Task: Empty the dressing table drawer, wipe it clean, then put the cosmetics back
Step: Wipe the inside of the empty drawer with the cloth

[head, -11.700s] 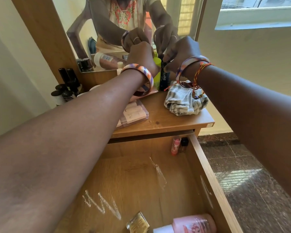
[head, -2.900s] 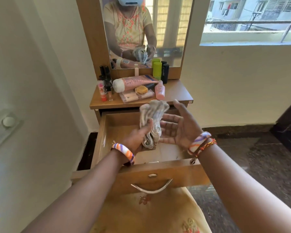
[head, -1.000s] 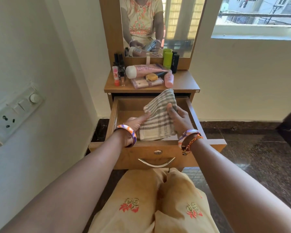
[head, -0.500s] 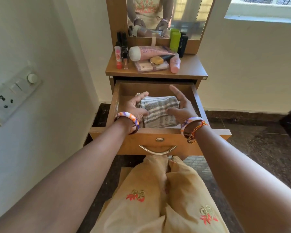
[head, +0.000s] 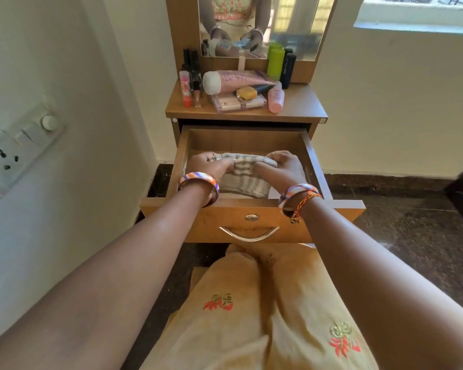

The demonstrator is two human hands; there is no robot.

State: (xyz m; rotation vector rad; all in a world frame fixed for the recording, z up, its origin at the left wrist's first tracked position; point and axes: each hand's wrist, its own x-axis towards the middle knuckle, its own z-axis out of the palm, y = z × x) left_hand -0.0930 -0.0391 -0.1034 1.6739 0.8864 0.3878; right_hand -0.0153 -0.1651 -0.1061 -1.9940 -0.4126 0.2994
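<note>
The wooden drawer (head: 251,228) of the dressing table stands pulled out, with no cosmetics visible inside. A folded grey-and-white striped cloth (head: 245,182) lies on its floor. My left hand (head: 209,165) and my right hand (head: 280,168) both press down on the cloth's far edge, fingers curled over it. The cosmetics sit on the tabletop (head: 302,108): a big pink tube (head: 238,80), a pink bottle (head: 275,98), a clear palette box (head: 238,102), a yellow compact (head: 247,93), a green bottle (head: 275,61) and small lip items (head: 186,88) at the left.
A mirror (head: 259,25) rises behind the tabletop. A white wall with a switch and socket plate (head: 19,145) runs close along the left. Dark stone floor (head: 412,236) lies to the right. My knees in yellow cloth (head: 265,316) are below the drawer front.
The cosmetics left the drawer for the tabletop and I took the cloth from there. In the last second both hands lowered the cloth into the drawer and now press it on the floor.
</note>
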